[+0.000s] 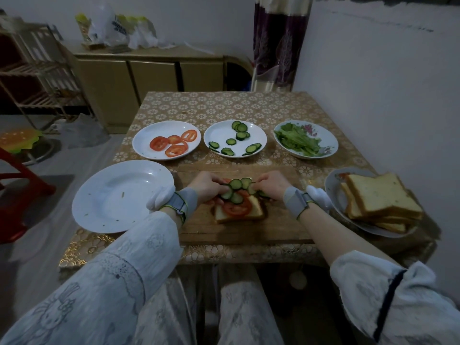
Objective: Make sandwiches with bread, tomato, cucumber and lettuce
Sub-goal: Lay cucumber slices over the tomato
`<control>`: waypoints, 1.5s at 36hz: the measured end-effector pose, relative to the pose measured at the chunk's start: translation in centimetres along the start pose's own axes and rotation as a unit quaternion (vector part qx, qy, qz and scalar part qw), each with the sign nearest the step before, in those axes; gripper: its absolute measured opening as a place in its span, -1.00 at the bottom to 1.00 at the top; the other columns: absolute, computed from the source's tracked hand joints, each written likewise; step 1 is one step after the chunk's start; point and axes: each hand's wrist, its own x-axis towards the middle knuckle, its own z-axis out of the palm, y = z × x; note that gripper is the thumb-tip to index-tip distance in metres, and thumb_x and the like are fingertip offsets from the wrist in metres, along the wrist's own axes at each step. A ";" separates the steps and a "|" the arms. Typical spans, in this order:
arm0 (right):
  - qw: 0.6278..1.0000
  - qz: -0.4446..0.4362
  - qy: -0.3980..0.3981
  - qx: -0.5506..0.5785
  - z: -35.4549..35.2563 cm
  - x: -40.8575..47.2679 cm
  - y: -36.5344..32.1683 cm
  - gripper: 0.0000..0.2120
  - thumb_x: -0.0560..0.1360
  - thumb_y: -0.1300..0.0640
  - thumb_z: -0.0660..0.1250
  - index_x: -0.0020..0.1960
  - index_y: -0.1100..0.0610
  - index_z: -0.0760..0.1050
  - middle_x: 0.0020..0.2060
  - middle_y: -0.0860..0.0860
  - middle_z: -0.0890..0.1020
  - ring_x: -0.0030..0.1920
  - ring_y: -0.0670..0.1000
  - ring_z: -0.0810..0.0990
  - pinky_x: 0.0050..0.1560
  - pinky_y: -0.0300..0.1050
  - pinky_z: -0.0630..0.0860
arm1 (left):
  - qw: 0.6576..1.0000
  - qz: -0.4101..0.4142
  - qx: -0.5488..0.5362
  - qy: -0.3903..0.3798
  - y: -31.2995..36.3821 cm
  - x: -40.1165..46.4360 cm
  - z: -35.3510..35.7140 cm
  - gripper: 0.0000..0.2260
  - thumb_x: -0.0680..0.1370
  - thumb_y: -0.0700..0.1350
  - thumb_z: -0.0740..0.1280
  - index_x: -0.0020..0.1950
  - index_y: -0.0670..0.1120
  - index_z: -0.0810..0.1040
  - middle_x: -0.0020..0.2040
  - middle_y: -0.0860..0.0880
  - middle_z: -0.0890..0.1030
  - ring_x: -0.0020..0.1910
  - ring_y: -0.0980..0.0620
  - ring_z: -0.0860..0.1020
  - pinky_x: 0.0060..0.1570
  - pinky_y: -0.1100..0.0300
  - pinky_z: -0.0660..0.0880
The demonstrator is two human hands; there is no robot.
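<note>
Both hands, L [207, 184] & R [272, 184], pinch cucumber slices [236, 189] (fingertips hidden) over bread [256, 210].

A single wide-angle view sits on the person's head, looking forward and steeply down over a square table with a gold floral cloth [224, 105]. It is close: sleeved forearms enter from 7 and 5 o'clock, knees fill 6 o'clock. A beige low cabinet [149, 75] and white wall lie far off toward 12 o'clock, edges bowed.
</note>
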 end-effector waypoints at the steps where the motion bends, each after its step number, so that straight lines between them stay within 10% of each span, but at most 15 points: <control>1: 1.000 0.000 -0.002 0.005 -0.1 -0.1 0.0 -0.73 0.55 0.20 0.30 0.19 0.32 0.54 -0.01 0.15 0.56 -0.28 -0.07 0.41 -0.39 -0.29 0.34 | 1.000 0.001 0.005 0.006 -0.1 0.0 0.0 -0.75 0.58 -0.17 0.29 0.25 -0.16 0.51 -0.25 -0.02 0.55 -0.70 0.26 0.45 -0.63 0.42 0.33; 13: 0.999 -0.030 -0.013 0.022 0.5 -0.4 -0.1 -0.77 0.52 0.15 0.35 0.13 0.23 0.60 -0.05 0.03 0.53 0.00 -0.04 0.47 0.00 -0.22 0.37 | 0.996 -0.034 -0.087 -0.007 -1.0 -0.2 -0.3 -0.82 0.59 -0.24 0.27 0.18 -0.21 0.51 -0.30 -0.10 0.48 -0.49 0.11 0.42 -0.58 0.36 0.37; 25: 0.993 -0.061 0.046 -0.092 1.4 0.1 0.7 -0.69 0.43 0.07 0.45 -0.30 0.04 0.32 -0.32 -0.08 0.43 -0.14 -0.02 0.45 -0.38 -0.27 0.28 | 0.991 -0.028 -0.125 0.026 -2.1 0.4 0.0 -0.84 0.51 -0.28 0.38 -0.19 -0.12 0.43 -0.27 -0.10 0.53 -0.70 0.20 0.48 -0.58 0.38 0.51; 36: 0.993 -0.070 0.076 -0.048 -0.2 -0.7 0.7 -0.78 0.56 0.11 0.25 0.10 0.21 0.54 0.06 0.12 0.60 -0.05 -0.01 0.48 -0.03 -0.18 0.42 | 0.987 -0.027 -0.150 0.044 -2.2 0.3 0.1 -0.89 0.52 -0.27 0.37 -0.08 -0.17 0.44 -0.25 -0.13 0.53 -0.69 0.17 0.49 -0.59 0.31 0.54; 46: 0.997 -0.058 0.044 0.016 0.0 -0.6 0.2 -0.88 0.53 0.09 0.33 -0.13 0.13 0.51 -0.30 -0.05 0.49 -0.27 -0.08 0.45 -0.33 -0.26 0.38 | 0.987 -0.038 -0.154 0.037 -2.5 0.3 0.2 -0.86 0.53 -0.27 0.36 -0.19 -0.13 0.44 -0.25 -0.11 0.53 -0.71 0.20 0.46 -0.59 0.34 0.52; 54: 0.999 -0.004 0.003 0.051 0.6 -1.1 0.4 -0.75 0.52 0.13 0.35 0.13 0.25 0.57 -0.25 0.02 0.52 -0.38 -0.12 0.37 -0.51 -0.34 0.32 | 0.983 -0.037 -0.174 0.044 -2.5 0.2 0.3 -0.82 0.52 -0.31 0.35 -0.23 -0.15 0.43 -0.29 -0.12 0.50 -0.68 0.15 0.47 -0.61 0.35 0.50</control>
